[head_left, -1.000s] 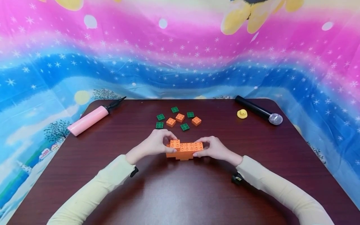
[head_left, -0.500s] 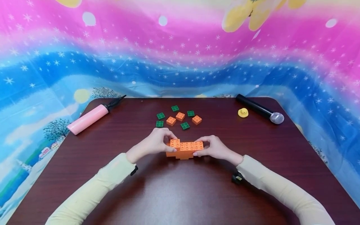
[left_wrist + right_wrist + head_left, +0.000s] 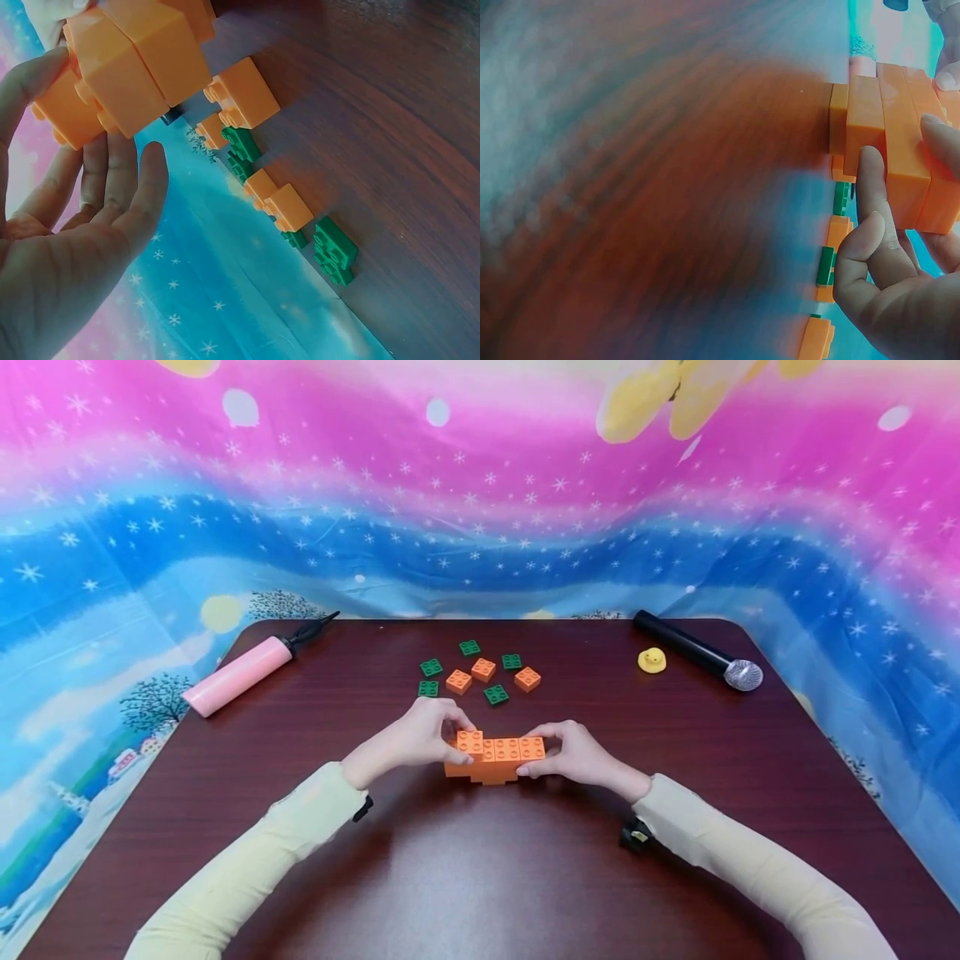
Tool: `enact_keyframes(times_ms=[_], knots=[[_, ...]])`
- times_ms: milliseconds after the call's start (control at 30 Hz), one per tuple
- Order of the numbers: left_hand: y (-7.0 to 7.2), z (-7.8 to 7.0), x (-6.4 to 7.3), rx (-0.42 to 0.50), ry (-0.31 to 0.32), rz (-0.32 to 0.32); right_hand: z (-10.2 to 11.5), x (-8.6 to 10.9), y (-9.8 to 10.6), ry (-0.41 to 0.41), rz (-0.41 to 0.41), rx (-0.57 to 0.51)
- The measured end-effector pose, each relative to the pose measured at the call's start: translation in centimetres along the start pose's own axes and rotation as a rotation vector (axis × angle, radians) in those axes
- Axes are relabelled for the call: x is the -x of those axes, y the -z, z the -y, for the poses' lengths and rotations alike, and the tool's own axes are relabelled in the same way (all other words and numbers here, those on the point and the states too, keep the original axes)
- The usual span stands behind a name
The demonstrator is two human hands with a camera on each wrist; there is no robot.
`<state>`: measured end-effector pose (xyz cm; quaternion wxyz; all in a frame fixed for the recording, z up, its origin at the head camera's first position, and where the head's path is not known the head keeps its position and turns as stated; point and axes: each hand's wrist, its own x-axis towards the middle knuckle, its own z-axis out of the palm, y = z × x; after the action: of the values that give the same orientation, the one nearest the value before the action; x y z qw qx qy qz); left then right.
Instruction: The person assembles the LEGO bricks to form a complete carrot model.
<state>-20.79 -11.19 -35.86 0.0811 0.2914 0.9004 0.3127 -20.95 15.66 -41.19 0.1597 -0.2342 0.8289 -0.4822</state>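
Orange stack [image 3: 495,769]: saw left hand [image 3: 422,735] pinching nine o'clock end, right hand [image 3: 577,757] three; uneven pressing could've popped top brick [image 3: 470,742] loose.

The head view has shifted slightly; the table [image 3: 480,868] appears marginally higher in it.

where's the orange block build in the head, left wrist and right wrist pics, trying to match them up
Head: orange build just below the picture's centre.
Left wrist: orange build at upper left, cut off by the top edge.
Right wrist: orange build on the right side, above mid-height.
Shared landmark: loose green bricks, above the build in head, right of and below it in left wrist, lower left of it in right wrist.
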Motion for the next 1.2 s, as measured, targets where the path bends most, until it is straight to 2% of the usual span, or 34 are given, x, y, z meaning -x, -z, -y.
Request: enact_keyframes(times_ms=[1000, 1200], knots=[[0.03, -0.37, -0.15, -0.009, 0.016, 0.032, 0.33, 0.18, -0.11, -0.051, 0.006, 0.001], [-0.02, -0.23, -0.11, 0.002, 0.018, 0.022, 0.39, 0.07, -0.07, -0.035, 0.014, -0.001]])
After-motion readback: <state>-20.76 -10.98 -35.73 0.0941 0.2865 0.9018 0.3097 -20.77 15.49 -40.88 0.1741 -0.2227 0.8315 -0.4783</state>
